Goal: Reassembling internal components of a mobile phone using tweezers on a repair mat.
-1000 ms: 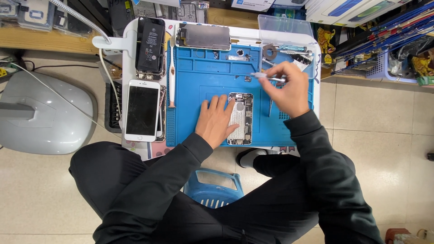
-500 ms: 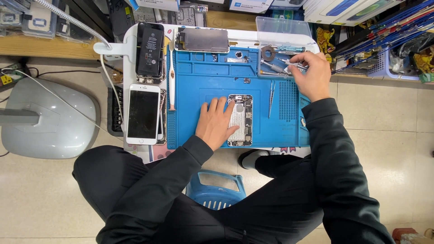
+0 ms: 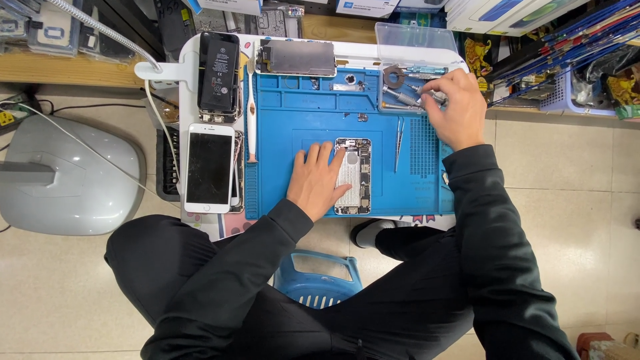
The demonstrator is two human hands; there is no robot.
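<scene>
Pinning the opened phone chassis (image 3: 353,177) flat on the blue repair mat (image 3: 300,113), left hand (image 3: 320,183) spread open. Right hand (image 3: 453,107) curls over screwdrivers (image 3: 407,97) in the clear tray, grip unclear. Screen (image 3: 297,58) and battery (image 3: 219,63) already off; internals remain.

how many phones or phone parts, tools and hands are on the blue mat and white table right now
Phones and phone parts: 4 (white smartphone, black battery, grey screen panel, opened silver phone chassis)
Loose tools: 2 (metal tweezers, white spudger)
Hands: 2 (left hand, right hand)
Total: 8
</scene>
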